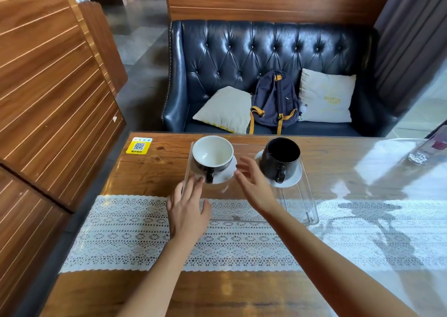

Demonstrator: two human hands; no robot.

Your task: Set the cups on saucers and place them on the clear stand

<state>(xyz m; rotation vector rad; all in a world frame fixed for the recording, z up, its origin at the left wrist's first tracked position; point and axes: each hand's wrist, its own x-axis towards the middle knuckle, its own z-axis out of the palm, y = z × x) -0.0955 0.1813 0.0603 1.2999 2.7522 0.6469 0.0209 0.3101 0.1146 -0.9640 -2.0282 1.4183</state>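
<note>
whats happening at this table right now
A person is arranging two cups on a clear stand on a wooden table. The white-lined cup and the all-black cup each sit on a white saucer on top of the stand. Both hands are open and empty: the left hand by the stand's left edge, the right hand between the cups.
</note>
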